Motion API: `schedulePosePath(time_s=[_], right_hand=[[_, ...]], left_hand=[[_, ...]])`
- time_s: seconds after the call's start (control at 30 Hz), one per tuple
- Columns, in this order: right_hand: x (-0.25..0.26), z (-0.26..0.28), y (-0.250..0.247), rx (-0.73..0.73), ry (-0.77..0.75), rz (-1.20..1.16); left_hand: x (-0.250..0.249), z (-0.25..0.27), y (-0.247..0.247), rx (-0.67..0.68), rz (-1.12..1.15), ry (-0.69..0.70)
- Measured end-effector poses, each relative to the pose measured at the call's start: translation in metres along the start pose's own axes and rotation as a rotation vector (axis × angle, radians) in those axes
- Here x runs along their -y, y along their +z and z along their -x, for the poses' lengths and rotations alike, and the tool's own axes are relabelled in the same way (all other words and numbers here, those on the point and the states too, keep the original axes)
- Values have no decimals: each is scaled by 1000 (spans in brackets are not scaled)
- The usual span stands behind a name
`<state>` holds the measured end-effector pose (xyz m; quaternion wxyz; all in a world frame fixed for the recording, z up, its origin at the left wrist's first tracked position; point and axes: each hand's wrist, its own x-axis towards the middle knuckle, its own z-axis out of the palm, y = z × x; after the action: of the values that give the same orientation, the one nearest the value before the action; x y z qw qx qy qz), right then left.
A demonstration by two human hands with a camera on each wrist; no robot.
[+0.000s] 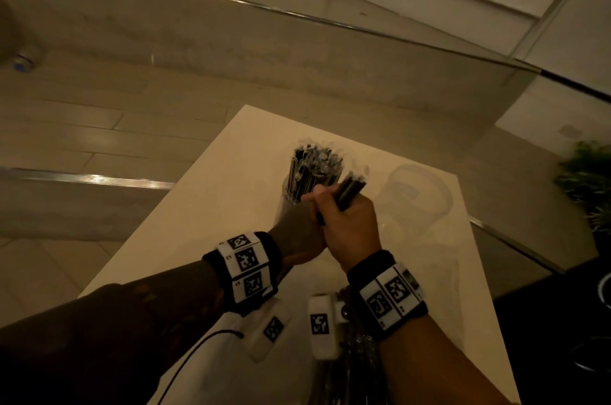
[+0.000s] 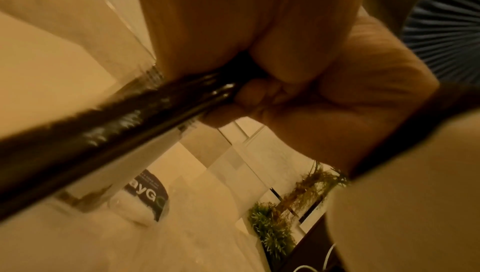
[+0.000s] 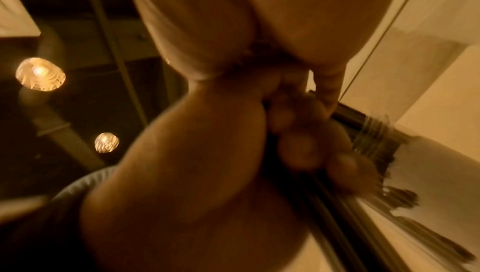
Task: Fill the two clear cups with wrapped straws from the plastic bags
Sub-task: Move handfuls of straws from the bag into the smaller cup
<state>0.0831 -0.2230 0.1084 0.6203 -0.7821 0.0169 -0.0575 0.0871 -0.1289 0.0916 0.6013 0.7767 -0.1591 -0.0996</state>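
Wristbands (image 1: 246,267), white table (image 1: 205,206), perhaps tiled floor (image 1: 82,127).

The worktop (image 1: 205,206) looks matt, smooth and off-white. The straws (image 1: 314,166) are black in glossy clear plastic wrappers. The two cups (image 1: 420,193) are clear, shiny plastic. The floor (image 1: 82,127) tiles look polished, edged with metal strips.

**Colours & patterns**

Straws (image 1: 315,166): black, in clear glossy wrap. Table (image 1: 205,206): white. Wrist bands (image 1: 246,269): black w/ white tiles, b&w square codes. Far floor (image 1: 82,127): beige tiles. Plant (image 1: 587,173), right: green.
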Motion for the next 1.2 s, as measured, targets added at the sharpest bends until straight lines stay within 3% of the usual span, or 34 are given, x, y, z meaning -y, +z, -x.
schedulePosePath(time_s=[0.1,0.2,0.3,0.4,0.63,0.9,1.07,1.2], right_hand=[[7,-4,1,-187,-26,-96],[18,-18,-11,-384,-113,-160],[30,-30,-13,-433,-171,-136],[40,-43,-6,-444,-223,-54],[52,-63,9,-463,-253,-64],[22,-68,28,-433,-113,-34],[-8,-59,44,-290,-2,-16],[-2,-56,32,-271,-112,107]], left_hand=[[5,0,-17,19,-230,158],[18,-1,-40,-152,-385,170],[34,-7,-47,-179,-670,111],[48,-14,-41,-147,-787,34],[52,-27,-38,-203,-640,19],[55,-32,-36,-241,-667,28],[47,-30,-33,-252,-701,81],[63,-38,-33,-262,-708,64]])
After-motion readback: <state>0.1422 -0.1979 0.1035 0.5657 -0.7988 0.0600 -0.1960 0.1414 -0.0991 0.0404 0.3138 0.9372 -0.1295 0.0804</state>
